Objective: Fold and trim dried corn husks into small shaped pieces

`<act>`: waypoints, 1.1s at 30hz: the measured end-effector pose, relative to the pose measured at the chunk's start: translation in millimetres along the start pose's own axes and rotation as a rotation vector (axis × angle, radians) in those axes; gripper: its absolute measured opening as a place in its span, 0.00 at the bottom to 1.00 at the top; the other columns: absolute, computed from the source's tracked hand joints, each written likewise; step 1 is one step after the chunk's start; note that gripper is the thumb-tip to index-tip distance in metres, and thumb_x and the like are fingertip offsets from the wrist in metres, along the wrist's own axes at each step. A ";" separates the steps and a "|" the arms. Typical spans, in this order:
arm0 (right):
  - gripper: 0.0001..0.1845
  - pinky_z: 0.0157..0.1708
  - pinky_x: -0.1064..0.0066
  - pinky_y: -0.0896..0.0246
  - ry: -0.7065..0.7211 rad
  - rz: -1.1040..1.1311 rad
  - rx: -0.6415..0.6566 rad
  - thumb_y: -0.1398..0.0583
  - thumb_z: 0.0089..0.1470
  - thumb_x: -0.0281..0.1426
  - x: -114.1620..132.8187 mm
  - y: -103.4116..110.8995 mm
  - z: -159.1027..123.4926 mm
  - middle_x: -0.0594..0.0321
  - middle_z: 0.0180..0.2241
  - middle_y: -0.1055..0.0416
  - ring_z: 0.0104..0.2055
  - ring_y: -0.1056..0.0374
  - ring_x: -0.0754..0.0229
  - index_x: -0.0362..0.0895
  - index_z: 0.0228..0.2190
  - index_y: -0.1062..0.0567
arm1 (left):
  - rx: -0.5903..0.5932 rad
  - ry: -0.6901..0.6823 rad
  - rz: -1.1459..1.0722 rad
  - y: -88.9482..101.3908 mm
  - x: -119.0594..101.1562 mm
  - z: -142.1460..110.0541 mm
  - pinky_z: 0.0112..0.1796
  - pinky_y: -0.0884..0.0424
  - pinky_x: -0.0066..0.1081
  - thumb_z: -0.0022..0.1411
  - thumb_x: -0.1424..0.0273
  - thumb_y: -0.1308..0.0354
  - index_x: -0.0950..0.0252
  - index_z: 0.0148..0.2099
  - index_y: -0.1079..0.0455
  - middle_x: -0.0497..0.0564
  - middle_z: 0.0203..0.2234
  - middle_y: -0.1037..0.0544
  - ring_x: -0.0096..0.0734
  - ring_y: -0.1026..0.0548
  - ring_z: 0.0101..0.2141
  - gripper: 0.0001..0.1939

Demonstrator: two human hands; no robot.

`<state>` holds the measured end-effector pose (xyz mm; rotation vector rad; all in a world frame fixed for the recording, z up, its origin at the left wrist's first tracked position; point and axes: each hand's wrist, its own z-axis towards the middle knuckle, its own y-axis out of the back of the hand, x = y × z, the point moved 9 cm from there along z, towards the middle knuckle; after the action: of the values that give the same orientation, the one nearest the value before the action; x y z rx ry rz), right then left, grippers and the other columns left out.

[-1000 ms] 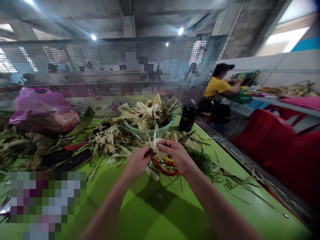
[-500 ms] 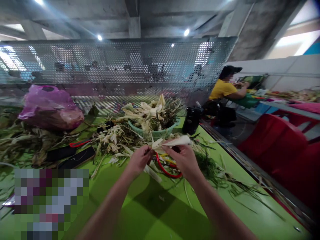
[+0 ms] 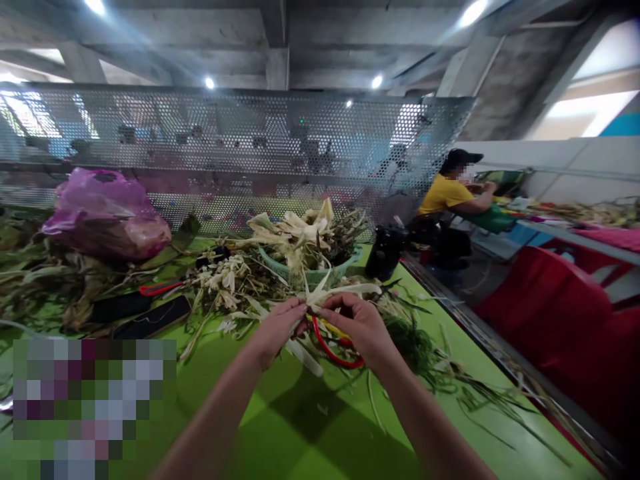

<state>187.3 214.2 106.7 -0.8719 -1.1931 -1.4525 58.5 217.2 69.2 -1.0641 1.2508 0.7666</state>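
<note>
Over the green table, my left hand is closed, thumb and fingers pinching the base of a pale dry husk. Thin pointed strips of this husk fan upward and to the right. My right hand pinches the same husk close to the left fingertips, its other fingers curled. Just beneath the hands lies a tool with a curved red handle and a yellow part; my fingers partly hide it. Loose pale husk pieces lie under my left hand.
Behind stands a green basket heaped with husks, beside a black container. Left are a purple plastic bag, dry leaves, a dark phone-like slab and a red-edged tool. Right, a yellow-shirted person works past red chairs.
The husk now shows narrow strips spreading upward, where a broader piece pointed right before. My right fingers have come closer to my left. The view has tilted up slightly.
</note>
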 end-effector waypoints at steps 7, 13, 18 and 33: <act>0.13 0.23 0.73 0.48 -0.006 -0.035 -0.019 0.37 0.47 0.40 -2.4 1.1 -0.5 0.63 0.25 0.30 0.24 0.42 0.64 0.43 0.31 0.24 | 0.051 -0.072 0.104 -1.5 -2.6 2.8 0.24 0.51 0.26 0.59 0.62 0.48 0.66 0.32 0.36 0.43 0.19 0.40 0.21 0.45 0.21 0.11; 0.16 0.17 0.75 0.56 -0.168 0.296 0.011 0.35 0.45 0.41 -18.0 -4.7 0.4 0.66 0.25 0.31 0.18 0.49 0.70 0.43 0.33 0.23 | 0.104 -0.072 0.181 -9.5 -2.3 1.2 0.24 0.49 0.26 0.58 0.62 0.47 0.66 0.32 0.38 0.42 0.21 0.41 0.21 0.45 0.22 0.11; 0.15 0.16 0.76 0.59 -0.169 0.457 -0.048 0.32 0.41 0.38 -23.5 -0.9 1.1 0.67 0.25 0.34 0.18 0.52 0.73 0.42 0.30 0.25 | 0.120 -0.055 0.197 -13.3 0.3 1.0 0.24 0.48 0.26 0.57 0.63 0.46 0.66 0.32 0.38 0.42 0.21 0.40 0.21 0.43 0.22 0.11; 0.16 0.18 0.75 0.52 -0.151 0.329 -0.065 0.34 0.43 0.39 -23.0 -2.1 -0.2 0.65 0.25 0.33 0.20 0.45 0.68 0.43 0.32 0.27 | 0.097 -0.031 0.061 -7.7 3.5 2.8 0.25 0.48 0.26 0.57 0.59 0.45 0.66 0.30 0.38 0.42 0.16 0.36 0.21 0.42 0.19 0.14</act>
<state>190.3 219.9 84.6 -1.1804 -1.0563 -1.1792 67.2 216.8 67.3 -0.9356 1.2857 0.7584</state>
